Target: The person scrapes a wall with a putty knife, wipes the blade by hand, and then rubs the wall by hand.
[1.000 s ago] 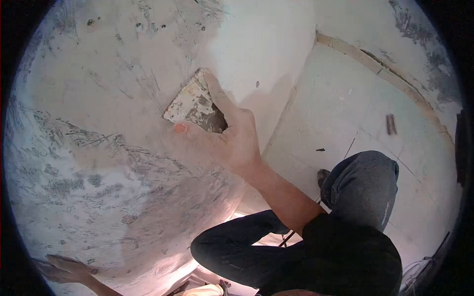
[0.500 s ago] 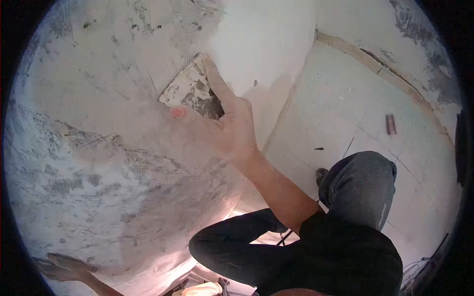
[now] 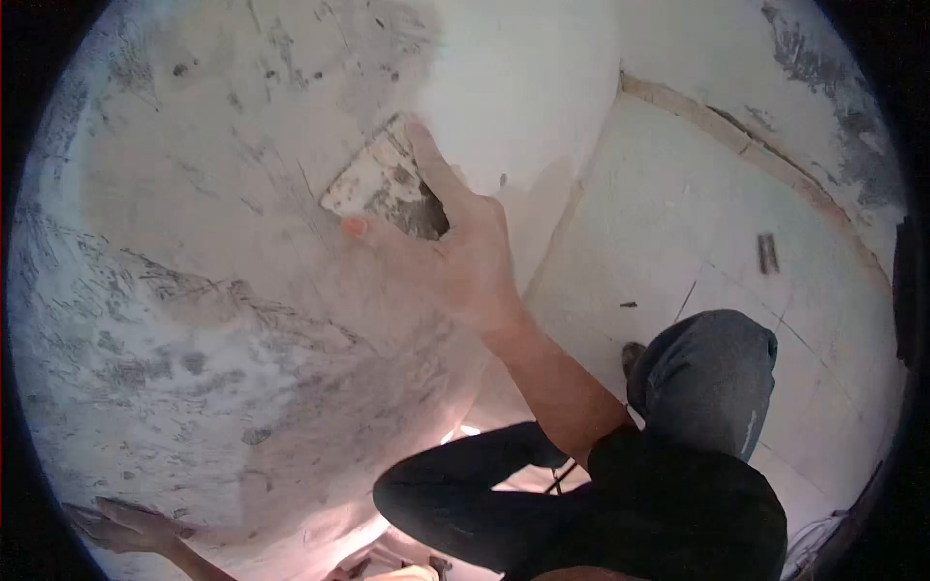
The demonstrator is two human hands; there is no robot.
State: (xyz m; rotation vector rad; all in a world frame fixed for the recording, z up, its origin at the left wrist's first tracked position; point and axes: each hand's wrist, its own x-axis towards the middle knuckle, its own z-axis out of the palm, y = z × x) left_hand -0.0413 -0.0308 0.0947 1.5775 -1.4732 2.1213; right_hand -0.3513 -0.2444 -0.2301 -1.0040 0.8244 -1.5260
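My right hand (image 3: 460, 257) grips a flat plaster-stained scraper (image 3: 392, 184) with a pale, dark-blotched face. The thumb lies along its lower left side and the index finger reaches along its upper right edge. Its straight far edge is against the patchy grey wall (image 3: 223, 184), while its back part disappears into my palm. At the lower left, my left hand (image 3: 131, 525) is stretched out along the wall with straight fingers and holds nothing.
Smooth white plaster (image 3: 513, 87) covers the wall beyond the scraper. To the right is a pale tiled floor (image 3: 668, 194), with a small dark cylinder (image 3: 767, 254) and a dark scrap (image 3: 628, 305) on it. My bent knees (image 3: 707, 378) are below. Bright light glows low by the wall.
My right hand and the scraper appear slightly further right and lower, as the view shifts a little. My left hand stays flat in nearly the same place.
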